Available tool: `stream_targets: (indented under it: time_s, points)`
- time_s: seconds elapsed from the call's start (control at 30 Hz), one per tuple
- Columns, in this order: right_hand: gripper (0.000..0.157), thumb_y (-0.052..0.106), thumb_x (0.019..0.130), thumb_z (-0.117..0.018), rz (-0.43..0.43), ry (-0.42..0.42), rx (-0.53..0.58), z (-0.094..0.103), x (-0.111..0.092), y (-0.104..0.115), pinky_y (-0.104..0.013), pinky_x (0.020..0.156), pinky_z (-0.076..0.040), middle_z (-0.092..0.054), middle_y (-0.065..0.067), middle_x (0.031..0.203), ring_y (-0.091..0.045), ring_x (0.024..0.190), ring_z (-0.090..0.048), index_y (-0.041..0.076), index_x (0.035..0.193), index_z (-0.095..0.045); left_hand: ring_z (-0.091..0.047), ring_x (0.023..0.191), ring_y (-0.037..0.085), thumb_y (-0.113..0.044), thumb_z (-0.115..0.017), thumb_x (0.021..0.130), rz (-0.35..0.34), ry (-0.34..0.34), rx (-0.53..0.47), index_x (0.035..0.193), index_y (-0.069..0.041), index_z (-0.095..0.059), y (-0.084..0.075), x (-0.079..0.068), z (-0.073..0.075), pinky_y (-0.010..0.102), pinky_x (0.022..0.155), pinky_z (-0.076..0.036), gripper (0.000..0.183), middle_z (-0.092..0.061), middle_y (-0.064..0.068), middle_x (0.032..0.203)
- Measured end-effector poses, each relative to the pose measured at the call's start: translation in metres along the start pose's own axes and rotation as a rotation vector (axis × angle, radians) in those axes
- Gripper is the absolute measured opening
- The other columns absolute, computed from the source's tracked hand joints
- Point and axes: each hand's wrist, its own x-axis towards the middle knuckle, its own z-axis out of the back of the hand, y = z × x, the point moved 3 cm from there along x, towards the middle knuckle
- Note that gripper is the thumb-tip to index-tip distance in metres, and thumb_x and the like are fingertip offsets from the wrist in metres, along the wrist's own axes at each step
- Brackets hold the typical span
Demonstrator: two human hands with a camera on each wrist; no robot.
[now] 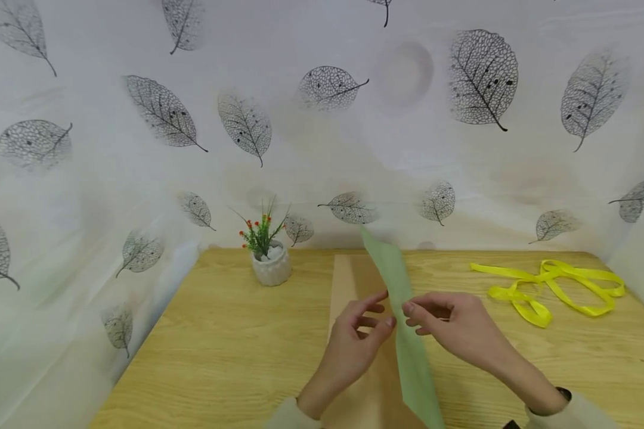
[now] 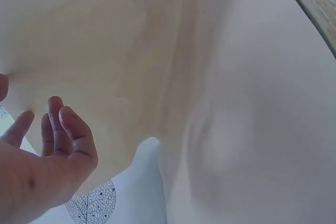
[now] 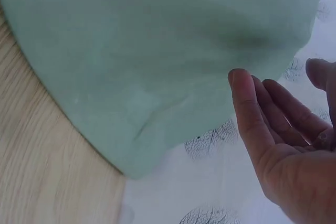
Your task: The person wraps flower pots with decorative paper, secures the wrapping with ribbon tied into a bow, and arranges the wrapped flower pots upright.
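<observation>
A sheet of paper, tan on one face and green on the other, is on the table. Its tan part (image 1: 343, 280) lies flat, while the green flap (image 1: 410, 357) stands up between the hands. My left hand (image 1: 351, 345) is on the flap's tan side with loosely bent fingers, and the fingertips meet the paper (image 2: 105, 77). On the green side, my right hand (image 1: 453, 328) has its fingertips at the flap. In the right wrist view an index fingertip is against the green face (image 3: 131, 51), and the thumb stands apart from it.
Yellow ribbon (image 1: 547, 278) lies in loops at the right of the wooden table (image 1: 220, 351). A small white pot (image 1: 272, 269) with a red-flowered plant (image 1: 260, 235) stands near the back edge. Behind hangs a leaf-patterned curtain (image 1: 322, 149).
</observation>
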Motion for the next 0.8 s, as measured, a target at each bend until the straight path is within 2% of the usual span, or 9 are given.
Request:
stream_targets:
  time_s: [0.1, 0.27, 0.4, 0.53, 0.67, 0.8]
  points:
    - [0.034, 0.042, 0.098, -0.068, -0.016, -0.018, -0.017, -0.003, 0.001, 0.007, -0.027, 0.072, -0.061, -0.080, -0.002, 0.098, -0.014, 0.080, -0.076, 0.012, 0.113, -0.077, -0.065, 0.099, 0.008, -0.033, -0.067, 0.099, -0.008, 0.002, 0.017, 0.140, -0.028, -0.062, 0.000, 0.001, -0.003, 0.023, 0.080, -0.053, 0.041, -0.060, 0.013, 0.126]
    - [0.030, 0.047, 0.096, -0.070, -0.013, -0.072, -0.120, -0.003, 0.002, 0.012, -0.025, 0.067, -0.056, -0.078, 0.007, 0.088, -0.011, 0.076, -0.072, 0.020, 0.105, -0.079, -0.066, 0.098, 0.006, -0.028, -0.068, 0.098, -0.041, 0.020, 0.014, 0.141, -0.025, -0.062, -0.002, 0.003, -0.009, 0.021, 0.079, -0.054, 0.043, -0.060, 0.014, 0.126]
    - [0.024, 0.041, 0.096, -0.072, 0.001, -0.088, -0.132, -0.002, 0.004, 0.013, -0.026, 0.064, -0.055, -0.077, 0.006, 0.084, -0.011, 0.074, -0.071, 0.018, 0.101, -0.079, -0.066, 0.098, 0.005, -0.024, -0.067, 0.098, -0.056, 0.034, 0.017, 0.141, -0.022, -0.062, -0.001, 0.004, -0.011, 0.021, 0.077, -0.055, 0.044, -0.059, 0.014, 0.124]
    - [0.017, 0.031, 0.096, -0.071, -0.009, -0.106, -0.118, -0.001, 0.004, 0.012, -0.026, 0.062, -0.056, -0.076, 0.004, 0.082, -0.012, 0.072, -0.071, 0.016, 0.098, -0.078, -0.066, 0.099, 0.007, -0.030, -0.067, 0.100, -0.049, 0.032, 0.051, 0.138, -0.025, -0.064, 0.007, 0.003, -0.005, 0.021, 0.076, -0.055, 0.039, -0.062, 0.011, 0.124]
    - [0.014, 0.029, 0.096, -0.072, -0.034, -0.142, -0.101, 0.002, 0.001, 0.009, -0.025, 0.063, -0.056, -0.076, 0.003, 0.080, -0.014, 0.073, -0.073, 0.017, 0.095, -0.079, -0.067, 0.102, 0.015, -0.029, -0.067, 0.100, -0.028, 0.072, 0.209, 0.134, -0.022, -0.067, 0.022, -0.002, 0.013, 0.022, 0.078, -0.055, 0.035, -0.064, 0.010, 0.124]
    - [0.016, 0.030, 0.097, -0.071, -0.072, -0.149, -0.089, 0.007, -0.003, 0.003, -0.025, 0.067, -0.056, -0.076, 0.003, 0.082, -0.012, 0.074, -0.074, 0.017, 0.098, -0.079, -0.062, 0.109, 0.021, -0.024, -0.070, 0.097, -0.038, 0.206, 0.535, 0.133, -0.012, -0.067, 0.035, -0.009, 0.033, 0.027, 0.087, -0.055, 0.038, -0.062, 0.009, 0.122]
